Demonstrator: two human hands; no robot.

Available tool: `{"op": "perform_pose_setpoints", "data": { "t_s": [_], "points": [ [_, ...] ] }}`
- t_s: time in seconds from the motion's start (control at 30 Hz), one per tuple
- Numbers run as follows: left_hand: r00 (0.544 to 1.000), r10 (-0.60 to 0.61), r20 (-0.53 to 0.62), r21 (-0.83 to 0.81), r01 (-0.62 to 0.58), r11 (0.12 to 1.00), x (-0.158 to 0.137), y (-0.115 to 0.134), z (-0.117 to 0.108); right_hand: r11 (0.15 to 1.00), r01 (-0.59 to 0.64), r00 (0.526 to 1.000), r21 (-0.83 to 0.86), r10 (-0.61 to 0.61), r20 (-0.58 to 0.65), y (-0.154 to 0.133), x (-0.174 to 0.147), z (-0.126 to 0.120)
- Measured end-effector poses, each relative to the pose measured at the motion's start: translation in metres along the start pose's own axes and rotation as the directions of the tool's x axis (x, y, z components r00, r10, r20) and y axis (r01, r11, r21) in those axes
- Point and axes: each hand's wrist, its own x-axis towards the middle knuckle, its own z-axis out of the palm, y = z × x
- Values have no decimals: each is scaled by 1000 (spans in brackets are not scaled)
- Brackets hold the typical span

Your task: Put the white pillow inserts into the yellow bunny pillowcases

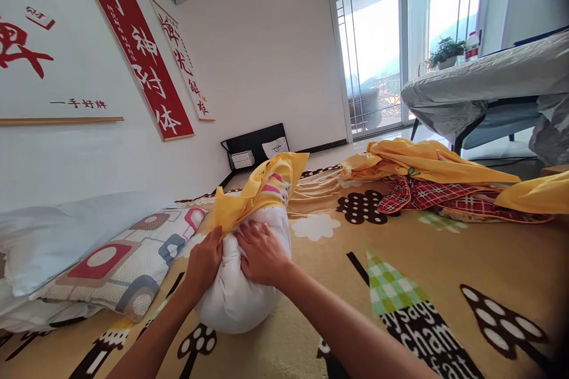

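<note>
Fingers point(256, 240) press a white pillow point(242, 306) part-hidden by yellow fabric point(240, 204).

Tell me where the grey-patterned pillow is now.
In the head view, the grey-patterned pillow lies at left, beside a white pillow, left of the left hand.

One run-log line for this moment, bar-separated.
left hand: at yellow cover | right hand: on white pillow | yellow cover: over pillow's far end | patterned pillow: lying left

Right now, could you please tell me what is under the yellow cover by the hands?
The white pillow runs under the yellow cover; its far end, and anything else beneath, is hidden.
</note>
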Motion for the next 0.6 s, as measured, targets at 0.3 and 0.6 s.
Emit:
{"op": "perform_pose_setpoints", "data": {
  "t_s": [0.3,0.6],
  "points": [
    [942,184,-279,165,-141,976,-49,-14,22,978,-205,971,37,208,-117,9,36,24],
    [851,28,-524,-41,-58,997,-75,9,20,979,-202,955,24,202,-215,15,0,-14]
  ]
}}
